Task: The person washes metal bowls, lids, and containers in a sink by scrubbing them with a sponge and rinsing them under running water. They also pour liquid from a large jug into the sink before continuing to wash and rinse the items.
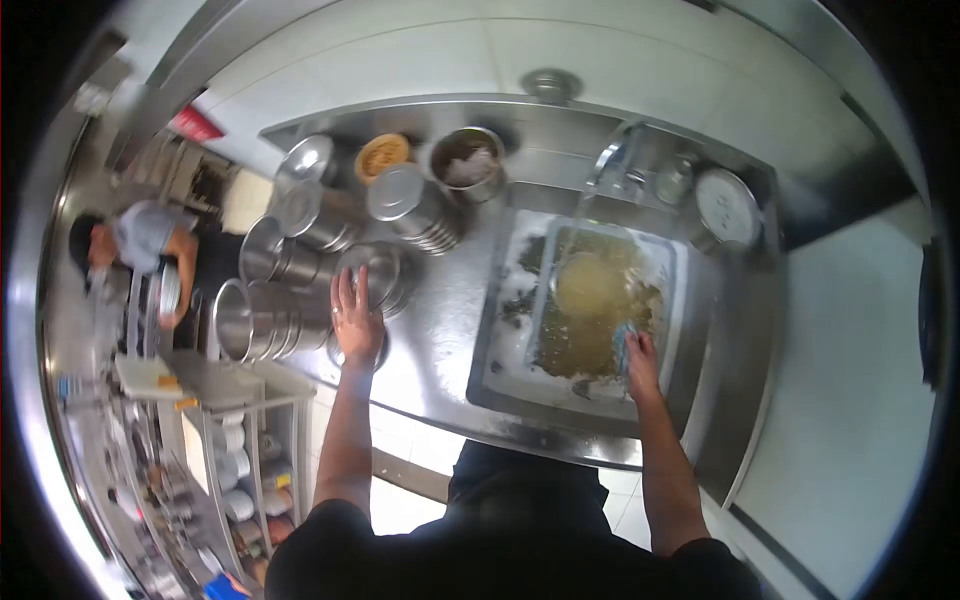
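Note:
On the steel counter, my left hand [356,318] is spread open, reaching over a small round metal item, beside stacked metal bowls [372,275]. Its fingers are apart and hold nothing. My right hand [642,362] is closed on a blue scrubber [622,347] at the right side of a tub [675,280] in the sink [483,375]. Brownish, cloudy water [580,345] fills the tub, with white foam around it. Water falls from the faucet [612,150] into the tub.
Metal pots [250,320] and a lidded stack [397,192] stand at the left. Behind are an orange-yellow container [383,157] and a pot [468,165]. A white-lidded pot [727,207] stands right of the faucet. Far left, another person [150,235] holds dishes near a shelf rack [235,390].

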Demonstrator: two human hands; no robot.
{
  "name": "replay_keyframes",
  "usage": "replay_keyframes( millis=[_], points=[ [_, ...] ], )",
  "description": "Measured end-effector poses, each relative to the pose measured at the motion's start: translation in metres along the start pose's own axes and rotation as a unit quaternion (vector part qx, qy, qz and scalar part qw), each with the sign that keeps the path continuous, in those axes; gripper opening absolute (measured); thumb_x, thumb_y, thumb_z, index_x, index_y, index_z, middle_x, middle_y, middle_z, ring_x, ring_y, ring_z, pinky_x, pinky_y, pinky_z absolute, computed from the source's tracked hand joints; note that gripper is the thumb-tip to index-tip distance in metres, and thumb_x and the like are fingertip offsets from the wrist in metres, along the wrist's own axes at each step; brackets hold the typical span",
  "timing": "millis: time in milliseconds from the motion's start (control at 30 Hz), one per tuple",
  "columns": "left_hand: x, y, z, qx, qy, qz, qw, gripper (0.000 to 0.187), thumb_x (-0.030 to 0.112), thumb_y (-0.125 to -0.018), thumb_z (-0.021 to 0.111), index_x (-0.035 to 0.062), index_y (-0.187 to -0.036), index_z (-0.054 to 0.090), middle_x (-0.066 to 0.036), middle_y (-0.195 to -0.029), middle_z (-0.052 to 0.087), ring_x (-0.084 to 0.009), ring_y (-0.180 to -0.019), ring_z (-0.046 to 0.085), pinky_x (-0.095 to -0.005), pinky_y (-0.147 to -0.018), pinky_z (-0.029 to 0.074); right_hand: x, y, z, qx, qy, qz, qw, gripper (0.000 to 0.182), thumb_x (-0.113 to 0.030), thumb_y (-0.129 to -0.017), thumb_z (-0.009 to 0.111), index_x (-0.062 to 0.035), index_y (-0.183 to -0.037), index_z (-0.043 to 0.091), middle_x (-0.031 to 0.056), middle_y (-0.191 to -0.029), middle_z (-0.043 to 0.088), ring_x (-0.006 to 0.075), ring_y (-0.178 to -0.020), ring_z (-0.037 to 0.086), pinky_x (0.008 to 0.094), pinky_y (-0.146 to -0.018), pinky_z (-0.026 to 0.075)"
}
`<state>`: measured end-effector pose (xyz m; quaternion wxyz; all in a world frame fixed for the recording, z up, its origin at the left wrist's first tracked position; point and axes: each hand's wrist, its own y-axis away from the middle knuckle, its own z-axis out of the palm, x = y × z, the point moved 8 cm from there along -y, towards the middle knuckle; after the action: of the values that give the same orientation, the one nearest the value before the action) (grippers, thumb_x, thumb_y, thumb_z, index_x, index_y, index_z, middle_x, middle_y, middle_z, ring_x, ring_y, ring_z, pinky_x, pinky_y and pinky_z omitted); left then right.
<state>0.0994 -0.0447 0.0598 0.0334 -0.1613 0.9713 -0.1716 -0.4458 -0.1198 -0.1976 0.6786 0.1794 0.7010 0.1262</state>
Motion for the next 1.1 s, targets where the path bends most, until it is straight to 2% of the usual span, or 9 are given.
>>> replay_keyframes(
  millis=[133, 267, 467, 500, 567, 667, 800, 967, 1100],
  points=[
    [0.030, 0.027, 0.059, 0.001, -0.001, 0.021, 1.000, 0.062, 0.024, -0.082, 0.076, 0.0126, -0.140, 0.054, -0.018, -0.140, 0.054, -0.0384, -0.128, 0.051, -0.0545, -0.105, 0.041, -0.017, 0.017, 0.011, 0.004, -0.062, 0.037, 0.997, 0.024, -0.033, -0.102, 0.061, -0.0094, -0.109, 0.062, 0.0007, -0.099, 0.062, 0.0119, -0.087, 0.058, 0.0294, -0.074, 0.050],
    [0.211, 0.046, 0.121, -0.090, 0.348, 0.132, 0.924, 0.014, 0.011, -0.085, 0.071, 0.0093, -0.099, 0.073, -0.015, -0.102, 0.070, -0.0366, -0.099, 0.066, -0.0443, -0.088, 0.053, -0.019, 0.036, 0.011, 0.004, -0.178, 0.149, 0.973, 0.035, -0.034, -0.101, 0.062, -0.0049, -0.120, 0.060, 0.0047, -0.107, 0.063, 0.0160, -0.106, 0.057, 0.0353, -0.091, 0.048],
    [0.368, -0.008, 0.329, -0.352, 0.081, 0.179, 0.915, 0.070, 0.041, -0.093, 0.058, 0.0027, -0.150, 0.042, -0.016, -0.158, 0.038, -0.0348, -0.145, 0.037, -0.0480, -0.114, 0.036, 0.032, 0.052, -0.016, 0.132, -0.073, 0.117, 0.982, 0.028, -0.032, -0.101, 0.062, -0.0060, -0.110, 0.061, 0.0018, -0.106, 0.063, 0.0151, -0.107, 0.058, 0.0354, -0.092, 0.047],
    [0.372, -0.001, 0.404, -0.250, 0.016, 0.179, 0.951, 0.065, 0.038, -0.092, 0.060, 0.0012, -0.144, 0.047, -0.017, -0.150, 0.048, -0.0374, -0.141, 0.042, -0.0477, -0.112, 0.038, 0.038, 0.054, -0.020, 0.102, -0.079, 0.117, 0.985, 0.029, -0.033, -0.100, 0.062, -0.0060, -0.110, 0.061, 0.0020, -0.107, 0.063, 0.0152, -0.107, 0.057, 0.0348, -0.094, 0.046],
    [0.370, -0.023, 0.417, -0.284, 0.089, 0.106, 0.949, 0.027, 0.020, -0.097, 0.051, 0.0061, -0.112, 0.069, -0.014, -0.107, 0.075, -0.0344, -0.097, 0.073, -0.0483, -0.086, 0.056, 0.054, 0.064, -0.021, 0.041, -0.104, 0.123, 0.986, 0.031, -0.035, -0.099, 0.064, -0.0060, -0.110, 0.062, 0.0022, -0.108, 0.062, 0.0155, -0.107, 0.056, 0.0336, -0.098, 0.043],
    [0.370, -0.020, 0.387, -0.383, 0.066, 0.193, 0.901, 0.024, 0.017, -0.095, 0.052, 0.0069, -0.102, 0.072, -0.015, -0.101, 0.075, -0.0342, -0.090, 0.074, -0.0446, -0.075, 0.060, 0.036, 0.090, -0.014, 0.066, -0.216, 0.209, 0.951, 0.030, -0.036, -0.097, 0.064, -0.0071, -0.105, 0.061, 0.0014, -0.106, 0.059, 0.0152, -0.102, 0.054, 0.0316, -0.097, 0.040],
    [0.379, -0.008, 0.292, -0.300, 0.050, 0.319, 0.898, 0.031, 0.014, -0.093, 0.053, 0.0070, -0.121, 0.064, -0.014, -0.107, 0.074, -0.0346, -0.090, 0.074, -0.0448, -0.077, 0.060, 0.051, 0.080, -0.013, 0.120, -0.282, 0.168, 0.937, 0.027, -0.033, -0.096, 0.061, -0.0082, -0.106, 0.061, 0.0020, -0.105, 0.058, 0.0157, -0.100, 0.054, 0.0317, -0.092, 0.042],
    [0.335, -0.030, 0.209, -0.215, 0.230, 0.193, 0.929, 0.069, 0.015, -0.089, 0.058, 0.0170, -0.155, 0.037, -0.022, -0.118, 0.067, -0.0408, -0.101, 0.068, -0.0502, -0.091, 0.054, -0.017, 0.032, 0.024, 0.109, -0.206, 0.038, 0.972, 0.037, -0.032, -0.095, 0.060, -0.0069, -0.122, 0.058, 0.0054, -0.115, 0.059, 0.0179, -0.107, 0.056, 0.0356, -0.096, 0.044],
    [0.309, -0.035, 0.184, -0.315, 0.394, 0.009, 0.863, 0.065, 0.023, -0.095, 0.056, 0.0261, -0.156, 0.035, -0.027, -0.123, 0.066, -0.0444, -0.110, 0.065, -0.0496, -0.095, 0.052, -0.082, -0.049, 0.089, 0.147, 0.069, -0.156, 0.974, 0.029, -0.012, -0.092, 0.065, -0.0041, -0.119, 0.058, 0.0086, -0.110, 0.057, 0.0202, -0.108, 0.055, 0.0393, -0.092, 0.046]
  ],
)
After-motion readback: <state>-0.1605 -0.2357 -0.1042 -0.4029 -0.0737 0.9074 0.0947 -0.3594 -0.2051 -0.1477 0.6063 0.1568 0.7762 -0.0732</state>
